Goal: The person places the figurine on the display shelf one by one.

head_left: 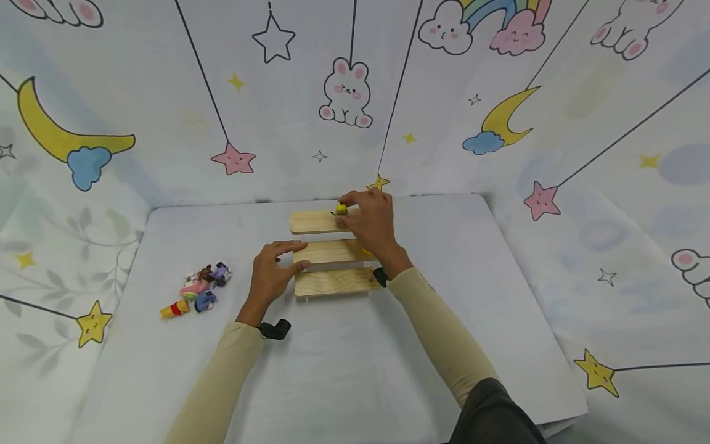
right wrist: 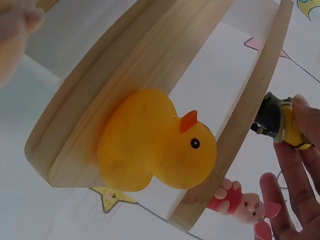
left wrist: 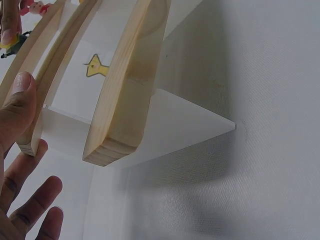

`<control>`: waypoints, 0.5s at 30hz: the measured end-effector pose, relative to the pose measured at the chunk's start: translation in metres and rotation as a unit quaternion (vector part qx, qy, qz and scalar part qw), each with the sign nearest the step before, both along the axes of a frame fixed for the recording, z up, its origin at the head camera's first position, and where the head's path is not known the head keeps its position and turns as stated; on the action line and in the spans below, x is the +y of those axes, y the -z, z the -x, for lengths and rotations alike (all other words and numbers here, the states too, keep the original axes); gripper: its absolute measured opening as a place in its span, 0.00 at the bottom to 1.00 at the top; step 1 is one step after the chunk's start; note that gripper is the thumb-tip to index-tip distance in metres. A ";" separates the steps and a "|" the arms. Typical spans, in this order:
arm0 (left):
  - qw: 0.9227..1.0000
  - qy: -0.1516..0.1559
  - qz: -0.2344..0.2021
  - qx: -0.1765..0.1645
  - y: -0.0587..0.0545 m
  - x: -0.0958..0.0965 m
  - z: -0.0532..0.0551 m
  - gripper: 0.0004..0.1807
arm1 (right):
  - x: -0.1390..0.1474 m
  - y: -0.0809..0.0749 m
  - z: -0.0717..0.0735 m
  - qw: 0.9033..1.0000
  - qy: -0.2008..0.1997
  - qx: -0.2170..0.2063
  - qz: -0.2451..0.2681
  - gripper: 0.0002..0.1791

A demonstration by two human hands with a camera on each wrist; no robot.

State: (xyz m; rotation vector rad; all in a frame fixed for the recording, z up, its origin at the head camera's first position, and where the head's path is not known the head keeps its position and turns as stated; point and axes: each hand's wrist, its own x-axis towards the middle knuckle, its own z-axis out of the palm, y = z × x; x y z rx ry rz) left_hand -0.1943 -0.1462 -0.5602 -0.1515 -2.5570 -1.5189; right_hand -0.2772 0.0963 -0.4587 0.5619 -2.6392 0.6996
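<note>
A three-tier wooden shelf (head_left: 327, 251) with clear side supports stands on the white table. My left hand (head_left: 270, 271) holds the left end of its middle board, with the thumb (left wrist: 21, 92) on one face and the index finger at the other; the remaining fingers are spread. At the top board, my right hand (head_left: 373, 225) pinches a small yellow and dark green figurine (right wrist: 274, 116) between thumb and fingers. A pink piglet figurine (right wrist: 240, 202) in red stands beside it on that board. On the middle board's right end sits a yellow rubber duck (right wrist: 160, 140).
Several small figurines lie in a group left of the shelf, including a yellow bear in red (head_left: 175, 309) and a blue one (head_left: 204, 301). A pale, blurred toy (right wrist: 15, 40) is at the bottom board's right end. A patterned backdrop (head_left: 288, 166) rises behind the table (head_left: 310, 382).
</note>
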 end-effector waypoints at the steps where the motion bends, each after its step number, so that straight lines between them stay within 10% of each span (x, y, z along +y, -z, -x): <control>1: 1.000 0.000 0.000 -0.001 0.000 0.000 0.000 0.26 | 0.000 0.000 0.000 1.000 0.000 -0.001 -0.002 0.20; 15: 1.000 -0.002 0.001 -0.005 -0.004 0.000 -0.001 0.26 | -0.001 -0.003 0.000 1.000 -0.001 -0.009 -0.001 0.22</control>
